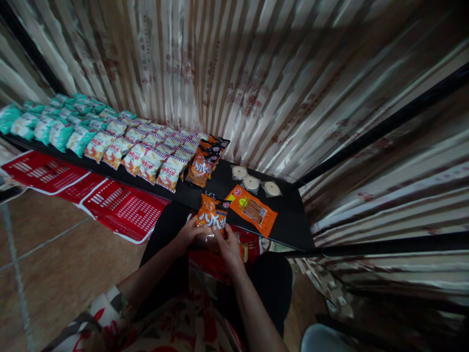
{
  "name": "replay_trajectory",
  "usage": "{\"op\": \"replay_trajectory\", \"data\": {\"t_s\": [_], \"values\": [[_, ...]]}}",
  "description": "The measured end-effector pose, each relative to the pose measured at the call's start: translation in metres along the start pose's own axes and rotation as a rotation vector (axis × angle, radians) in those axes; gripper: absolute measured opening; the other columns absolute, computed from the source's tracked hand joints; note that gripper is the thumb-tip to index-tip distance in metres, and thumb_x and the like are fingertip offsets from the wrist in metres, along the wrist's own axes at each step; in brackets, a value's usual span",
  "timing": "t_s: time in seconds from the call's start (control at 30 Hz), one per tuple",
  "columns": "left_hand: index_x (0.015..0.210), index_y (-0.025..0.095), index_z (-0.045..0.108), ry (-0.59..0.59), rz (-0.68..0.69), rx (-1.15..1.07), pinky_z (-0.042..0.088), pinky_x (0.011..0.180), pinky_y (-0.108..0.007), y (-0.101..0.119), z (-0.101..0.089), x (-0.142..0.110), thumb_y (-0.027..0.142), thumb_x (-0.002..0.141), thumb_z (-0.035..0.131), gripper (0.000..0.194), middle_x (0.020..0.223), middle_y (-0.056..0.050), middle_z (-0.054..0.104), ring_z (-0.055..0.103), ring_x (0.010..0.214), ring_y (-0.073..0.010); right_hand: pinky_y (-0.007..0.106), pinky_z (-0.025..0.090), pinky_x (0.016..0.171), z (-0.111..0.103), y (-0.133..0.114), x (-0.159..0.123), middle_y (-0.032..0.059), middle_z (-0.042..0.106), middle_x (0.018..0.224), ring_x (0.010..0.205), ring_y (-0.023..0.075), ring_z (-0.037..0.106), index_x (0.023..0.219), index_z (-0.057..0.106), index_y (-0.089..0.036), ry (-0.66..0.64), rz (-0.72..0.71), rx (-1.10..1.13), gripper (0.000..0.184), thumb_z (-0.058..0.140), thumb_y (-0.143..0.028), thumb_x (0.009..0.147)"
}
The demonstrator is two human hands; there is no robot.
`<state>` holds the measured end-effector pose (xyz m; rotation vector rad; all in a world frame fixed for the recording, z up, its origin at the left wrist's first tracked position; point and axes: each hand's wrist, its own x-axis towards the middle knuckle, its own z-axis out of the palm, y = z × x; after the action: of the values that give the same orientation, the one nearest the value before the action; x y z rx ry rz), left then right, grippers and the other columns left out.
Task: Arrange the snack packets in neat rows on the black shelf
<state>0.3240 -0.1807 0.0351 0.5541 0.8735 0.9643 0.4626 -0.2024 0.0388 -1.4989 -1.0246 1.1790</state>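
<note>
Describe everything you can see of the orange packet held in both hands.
The orange packet has black areas toward its top and large white lettering; it looks like glossy plastic film. Its printed face is turned up toward the camera. The left hand holds its left side, the right hand its right, by the near edge of the black shelf. Its lower end is hard to make out.

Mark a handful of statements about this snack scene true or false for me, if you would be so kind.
1. The left hand and right hand hold one orange packet. True.
2. A flat orange pouch lies on the black shelf. True.
3. Five round white pieces lie near that pouch. False: three round white pieces do.
4. Teal packets fill the picture's right side. False: the teal packets are at far left.
5. Red baskets show below the shelf. True.
</note>
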Motion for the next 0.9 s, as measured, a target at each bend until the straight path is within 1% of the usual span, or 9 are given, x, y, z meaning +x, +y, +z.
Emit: {"op": "replay_trajectory", "data": {"t_s": [0.03, 0.1, 0.27, 0.37, 0.5, 0.6, 0.7, 0.9], "values": [[0.102, 0.015, 0.063, -0.024, -0.012, 0.001, 0.048, 0.075, -0.032, 0.002, 0.000, -0.001, 0.033, 0.054, 0.079, 0.054, 0.095, -0.008, 0.070, 0.066, 0.084, -0.0240, 0.029, 0.050, 0.068, 0.001, -0.002, 0.000, 0.0018, 0.069, 0.084, 0.075, 0.0191, 0.063, 0.095, 0.066, -0.021, -0.036, 0.038, 0.046, 0.039, 0.070, -0.047, 0.066], [0.102, 0.015, 0.063, -0.057, -0.021, 0.000, 0.048, 0.077, -0.033, 0.005, -0.002, -0.003, 0.034, 0.055, 0.079, 0.053, 0.095, -0.008, 0.070, 0.065, 0.087, -0.0250, 0.028, 0.050, 0.067, 0.005, -0.005, -0.002, 0.0013, 0.070, 0.083, 0.072, 0.0182, 0.063, 0.092, 0.066, -0.021, -0.067, 0.082, 0.137, 0.039, 0.072, -0.047, 0.064], [0.106, 0.015, 0.063, -0.100, 0.025, 0.029, 0.047, 0.081, -0.033, 0.011, -0.006, -0.006, 0.034, 0.061, 0.077, 0.051, 0.098, -0.009, 0.069, 0.064, 0.093, -0.0253, 0.028, 0.051, 0.065, 0.014, -0.007, -0.007, 0.0011, 0.071, 0.081, 0.067, 0.0168, 0.065, 0.096, 0.065, -0.021, -0.072, 0.162, 0.319, 0.043, 0.076, -0.044, 0.062], [0.106, 0.015, 0.062, -0.085, 0.083, 0.088, 0.047, 0.080, -0.031, 0.010, -0.011, -0.004, 0.037, 0.065, 0.074, 0.048, 0.100, -0.009, 0.069, 0.064, 0.091, -0.0232, 0.028, 0.051, 0.064, 0.019, -0.007, -0.005, 0.0007, 0.071, 0.082, 0.067, 0.0169, 0.065, 0.097, 0.065, -0.021, -0.050, 0.201, 0.399, 0.045, 0.077, -0.042, 0.060], [0.100, 0.014, 0.060, -0.019, 0.140, 0.192, 0.048, 0.081, -0.030, 0.003, -0.018, 0.006, 0.040, 0.063, 0.074, 0.046, 0.099, -0.008, 0.068, 0.064, 0.092, -0.0226, 0.028, 0.052, 0.059, 0.026, -0.006, -0.001, 0.0015, 0.071, 0.080, 0.064, 0.0174, 0.065, 0.099, 0.065, -0.020, 0.019, 0.229, 0.449, 0.053, 0.081, -0.043, 0.054], [0.101, 0.015, 0.057, -0.017, 0.179, 0.220, 0.048, 0.085, -0.033, -0.003, -0.023, 0.013, 0.040, 0.063, 0.073, 0.048, 0.101, -0.007, 0.068, 0.063, 0.095, -0.0236, 0.028, 0.052, 0.058, 0.030, -0.004, 0.003, 0.0010, 0.071, 0.079, 0.063, 0.0174, 0.065, 0.100, 0.064, -0.021, 0.055, 0.224, 0.443, 0.055, 0.081, -0.041, 0.052], [0.105, 0.015, 0.054, -0.025, 0.213, 0.223, 0.048, 0.088, -0.036, -0.007, -0.029, 0.015, 0.038, 0.064, 0.072, 0.050, 0.103, -0.008, 0.067, 0.062, 0.099, -0.0242, 0.028, 0.053, 0.062, 0.032, 0.001, 0.008, 0.0002, 0.071, 0.083, 0.065, 0.0173, 0.066, 0.104, 0.063, -0.023, 0.062, 0.192, 0.452, 0.055, 0.081, -0.037, 0.054], [0.110, 0.014, 0.053, 0.042, 0.313, 0.325, 0.046, 0.093, -0.037, -0.010, -0.039, 0.017, 0.034, 0.066, 0.069, 0.051, 0.113, -0.011, 0.063, 0.060, 0.104, -0.0240, 0.029, 0.054, 0.068, 0.037, 0.001, 0.022, 0.0005, 0.071, 0.085, 0.072, 0.0172, 0.066, 0.106, 0.062, -0.023, 0.074, 0.130, 0.450, 0.052, 0.079, -0.032, 0.057]]}}
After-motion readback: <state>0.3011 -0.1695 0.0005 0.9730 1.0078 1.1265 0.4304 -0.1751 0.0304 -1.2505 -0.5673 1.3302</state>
